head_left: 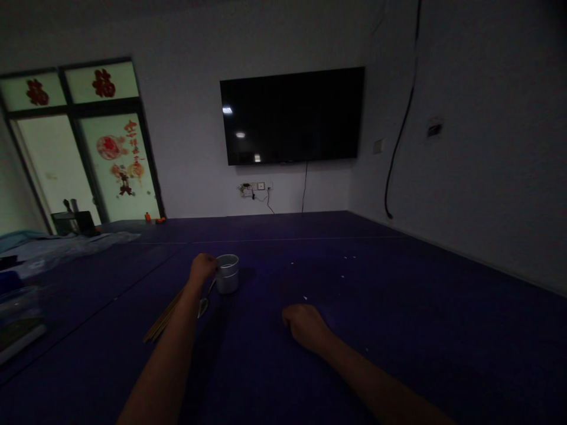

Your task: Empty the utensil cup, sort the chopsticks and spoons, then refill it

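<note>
My left hand [203, 268] is closed at the left rim of a silver-grey cup [228, 280], the fingers pinching its edge. The cup stands upright on the dark blue-purple table [274, 378], and its inside is mostly hidden by the low angle. A metal spoon [202, 307] lies beside my left forearm, its handle toward the cup. Several wooden chopsticks [163, 319] lie partly covered by that forearm. To the right, my right hand [306, 324] rests on the table as a loose fist, apart from the cup. Nothing shows in it. A small white scrap [305, 298] lies just beyond it.
More white specks [342, 276] are scattered right of the cup. At the left edge are a clear plastic container [20, 319] and crumpled plastic sheeting [66, 251]. Small orange items [148, 218] and a black box [73, 223] stand at the back left. A wall bounds the table behind and at right.
</note>
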The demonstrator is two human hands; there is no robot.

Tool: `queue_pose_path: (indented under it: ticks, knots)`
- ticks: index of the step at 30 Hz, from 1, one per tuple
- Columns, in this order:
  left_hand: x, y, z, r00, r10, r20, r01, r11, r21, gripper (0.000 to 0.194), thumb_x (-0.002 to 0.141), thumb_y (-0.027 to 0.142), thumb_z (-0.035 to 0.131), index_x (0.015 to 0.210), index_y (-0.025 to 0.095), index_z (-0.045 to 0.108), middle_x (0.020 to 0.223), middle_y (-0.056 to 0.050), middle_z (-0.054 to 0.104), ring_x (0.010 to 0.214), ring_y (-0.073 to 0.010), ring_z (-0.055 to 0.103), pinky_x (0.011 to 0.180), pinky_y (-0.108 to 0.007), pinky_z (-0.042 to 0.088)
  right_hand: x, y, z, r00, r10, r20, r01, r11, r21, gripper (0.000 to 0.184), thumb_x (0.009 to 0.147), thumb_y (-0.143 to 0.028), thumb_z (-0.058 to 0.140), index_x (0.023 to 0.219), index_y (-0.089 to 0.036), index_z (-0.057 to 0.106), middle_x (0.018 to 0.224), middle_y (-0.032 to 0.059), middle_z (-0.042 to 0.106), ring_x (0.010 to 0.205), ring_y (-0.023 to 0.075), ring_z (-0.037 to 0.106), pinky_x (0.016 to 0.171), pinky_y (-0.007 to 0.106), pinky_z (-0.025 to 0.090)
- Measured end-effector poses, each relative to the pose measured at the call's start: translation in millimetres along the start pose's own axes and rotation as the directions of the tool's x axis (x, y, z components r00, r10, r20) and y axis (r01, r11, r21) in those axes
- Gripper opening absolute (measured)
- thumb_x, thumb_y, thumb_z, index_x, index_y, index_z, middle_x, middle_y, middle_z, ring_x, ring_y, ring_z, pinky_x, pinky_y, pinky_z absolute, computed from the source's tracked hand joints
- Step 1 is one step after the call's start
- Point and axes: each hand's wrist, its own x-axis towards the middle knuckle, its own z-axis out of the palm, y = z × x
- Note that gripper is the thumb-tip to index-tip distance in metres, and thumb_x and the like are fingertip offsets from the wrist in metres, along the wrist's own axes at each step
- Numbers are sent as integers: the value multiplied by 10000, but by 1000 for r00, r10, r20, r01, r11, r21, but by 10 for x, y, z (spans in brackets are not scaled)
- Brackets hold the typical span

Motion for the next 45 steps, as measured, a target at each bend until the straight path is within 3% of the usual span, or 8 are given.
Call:
queue_pose_path:
  ticks: [20,28,30,33,36,39,42,45]
  knots:
    - [9,-25,59,997,9,-77,-7,1000,24,349,834,310,426,869,122,718,670,-71,693,681,-168,646,601,-206,424,-2,-26,-22,1000,-4,1,4,999,-45,293,705,-33,393,781,-172,640,838,41,682,783,148,607,680,233,366]
    - [-88,26,-55,989,-16,-146,17,1000,5,379,834,396,425,890,129,688,829,-107,694,813,-218,631,653,-250,413,-84,6,-88,950,99,-295,-130,987,-89,285,737,-34,383,713,-162,636,737,55,670,710,147,599,663,232,368]
    - [-144,106,-153,956,-68,-286,62,998,-29,402,848,454,404,878,142,656,843,-101,672,798,-216,606,638,-258,395,-151,57,-143,903,199,-380,-234,971,-47,292,724,-27,379,668,-171,626,685,40,657,651,131,580,614,223,347]
    - [-311,352,-295,836,-150,-528,78,985,-156,434,856,529,379,671,174,545,636,-17,553,610,-147,495,555,-237,331,-293,134,-222,832,356,-425,-378,925,35,275,717,-43,394,619,-182,610,619,19,633,583,119,549,550,219,301]
    - [-640,693,-263,782,-66,-620,-144,948,-283,491,873,534,338,515,200,342,490,50,313,500,-99,332,500,-226,261,-432,176,-258,784,456,-421,-451,885,118,256,714,-58,411,592,-183,599,575,9,608,545,116,526,525,223,265]
    - [-1115,946,30,836,149,-529,-351,885,-306,539,867,559,338,474,199,260,462,60,254,450,-80,282,469,-225,219,-488,172,-258,748,502,-433,-452,864,221,262,707,-68,398,561,-181,584,542,6,581,523,118,507,521,226,259]
    - [-1591,974,439,850,353,-391,-452,870,-197,571,885,546,320,444,183,322,415,52,299,397,-72,310,442,-226,186,-449,129,-240,726,533,-434,-404,842,358,263,686,-78,376,525,-184,554,519,2,556,523,125,504,514,222,266]
    - [-1908,844,734,762,544,-352,-578,816,9,583,918,478,300,436,168,408,378,31,384,355,-72,358,431,-225,172,-392,55,-209,721,560,-409,-370,810,456,271,669,-75,355,496,-192,527,489,-6,530,518,129,503,503,217,273]
